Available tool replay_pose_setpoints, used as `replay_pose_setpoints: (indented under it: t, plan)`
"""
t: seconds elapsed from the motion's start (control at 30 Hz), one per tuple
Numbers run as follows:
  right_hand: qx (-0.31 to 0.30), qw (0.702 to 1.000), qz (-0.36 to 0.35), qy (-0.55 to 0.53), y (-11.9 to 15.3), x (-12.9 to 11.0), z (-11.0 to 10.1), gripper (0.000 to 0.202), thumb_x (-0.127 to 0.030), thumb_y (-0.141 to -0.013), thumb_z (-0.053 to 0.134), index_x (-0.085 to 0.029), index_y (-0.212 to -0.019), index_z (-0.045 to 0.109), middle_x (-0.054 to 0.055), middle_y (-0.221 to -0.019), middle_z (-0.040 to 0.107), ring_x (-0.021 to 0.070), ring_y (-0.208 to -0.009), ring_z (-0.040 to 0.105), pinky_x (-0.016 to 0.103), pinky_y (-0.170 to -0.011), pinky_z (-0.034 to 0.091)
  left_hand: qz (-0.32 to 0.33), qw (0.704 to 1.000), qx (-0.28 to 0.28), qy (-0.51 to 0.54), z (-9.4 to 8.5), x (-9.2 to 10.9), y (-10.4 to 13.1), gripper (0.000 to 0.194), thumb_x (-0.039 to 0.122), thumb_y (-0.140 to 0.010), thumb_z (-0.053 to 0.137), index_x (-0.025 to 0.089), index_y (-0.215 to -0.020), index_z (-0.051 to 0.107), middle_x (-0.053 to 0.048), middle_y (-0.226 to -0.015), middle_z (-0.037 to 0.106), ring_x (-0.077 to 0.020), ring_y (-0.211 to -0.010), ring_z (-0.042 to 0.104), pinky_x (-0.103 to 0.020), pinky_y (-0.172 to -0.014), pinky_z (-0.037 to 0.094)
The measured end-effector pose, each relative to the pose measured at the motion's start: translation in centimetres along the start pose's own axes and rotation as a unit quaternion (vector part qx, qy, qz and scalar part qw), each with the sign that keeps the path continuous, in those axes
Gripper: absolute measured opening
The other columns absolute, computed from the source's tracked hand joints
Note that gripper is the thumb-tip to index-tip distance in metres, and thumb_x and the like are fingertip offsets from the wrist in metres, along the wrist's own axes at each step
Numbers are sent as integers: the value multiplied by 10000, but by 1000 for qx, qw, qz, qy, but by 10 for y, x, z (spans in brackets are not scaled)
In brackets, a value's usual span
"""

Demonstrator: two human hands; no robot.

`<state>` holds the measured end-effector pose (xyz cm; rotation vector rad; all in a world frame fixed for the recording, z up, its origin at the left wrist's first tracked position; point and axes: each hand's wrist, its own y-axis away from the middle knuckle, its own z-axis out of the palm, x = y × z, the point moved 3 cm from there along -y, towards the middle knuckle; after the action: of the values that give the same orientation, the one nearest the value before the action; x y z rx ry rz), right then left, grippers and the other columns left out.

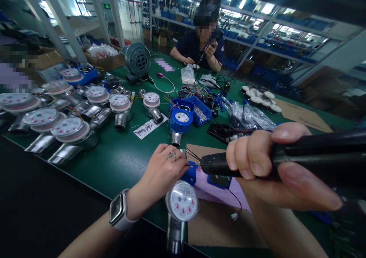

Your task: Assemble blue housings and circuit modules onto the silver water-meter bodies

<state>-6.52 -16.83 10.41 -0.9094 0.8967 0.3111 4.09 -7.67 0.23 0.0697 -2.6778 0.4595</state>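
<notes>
My right hand (257,162) is wrapped around a black electric screwdriver (217,164), held almost level and pointing left. Its thin bit reaches the fingertips of my left hand (168,166), which wears a ring and a watch. Those fingers are closed at the bit and over the edge of a blue plastic part (189,176); what is pinched in them is hidden. Just below stands a water meter (183,201) with a round white dial and a metal pipe end. A blue-framed circuit module (219,181) with a red and black wire lies to the right, on pink paper (234,197).
Several water meters (70,129) crowd the left of the green table (128,162). Ahead are a blue-cased meter (180,120), a blue bin of screws (201,115) and plastic bags (248,115). Cardboard (217,227) lies in front. A co-worker (200,44) sits across the table.
</notes>
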Motion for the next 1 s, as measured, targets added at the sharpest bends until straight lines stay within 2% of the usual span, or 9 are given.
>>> replay_pose_setpoints:
  t: [0.1,0.17,0.23,0.3,0.4,0.53,0.67,0.83,1.0]
  plan:
    - [-30,999,-7,-9,1,8,5,156,-249,-735,671,-234,-851,568,-75,-481,446,85,-359,379,249,-373,373,4,1000,-17,-21,-1,0,2,195,242,-893,467,198,-874,656,-48,-848,673,-211,-863,553,-394,-799,384]
    - [-46,999,-7,-9,2,14,5,144,-239,-752,642,-233,-870,559,-79,-491,448,81,-369,390,237,-389,383,-12,1000,13,-6,-2,-2,8,198,283,-869,517,198,-1013,623,-64,-976,666,-230,-939,552,-405,-821,397]
    - [-53,999,2,1,3,21,3,133,-226,-771,613,-231,-889,554,-82,-508,452,73,-378,395,223,-399,387,-49,997,60,24,-3,-5,21,332,362,-834,569,203,-1126,562,-79,-1097,632,-246,-1011,540,-417,-847,407]
    - [-53,998,20,17,5,28,-1,136,-217,-781,598,-228,-909,551,-83,-526,457,69,-387,401,213,-406,390,-88,990,88,64,-2,-5,37,392,422,-820,572,216,-1151,531,-80,-1126,612,-245,-1030,538,-416,-861,418]
    - [-52,998,35,31,7,37,-4,154,-216,-781,594,-230,-926,543,-85,-539,473,68,-390,412,211,-410,409,-123,982,79,116,5,1,64,501,506,-773,595,238,-1183,488,-82,-1142,584,-251,-1037,538,-419,-868,435]
    - [-55,997,46,37,10,48,-5,171,-211,-780,597,-237,-935,530,-84,-542,495,72,-390,429,211,-400,420,-116,985,72,106,18,16,85,786,607,-622,687,223,-1251,416,-119,-1169,545,-288,-1033,525,-434,-830,459]
    - [-58,995,71,51,13,55,-3,156,-223,-771,603,-225,-900,515,-78,-538,481,85,-396,436,216,-364,403,-89,988,96,84,26,24,86,752,539,-644,713,193,-1239,410,-122,-1114,568,-276,-999,527,-422,-812,458]
    - [-53,994,82,40,13,58,-2,154,-177,-753,608,-214,-871,518,-77,-543,476,74,-413,436,215,-394,402,-95,984,102,109,29,23,85,694,424,-648,752,190,-1215,428,-109,-1079,570,-263,-985,513,-399,-801,453]
    - [-45,994,87,54,12,61,0,149,-200,-745,607,-217,-854,507,-78,-538,468,76,-403,423,217,-382,386,-82,982,117,121,30,23,86,687,346,-651,759,164,-1227,433,-113,-1093,556,-262,-1004,493,-407,-825,439]
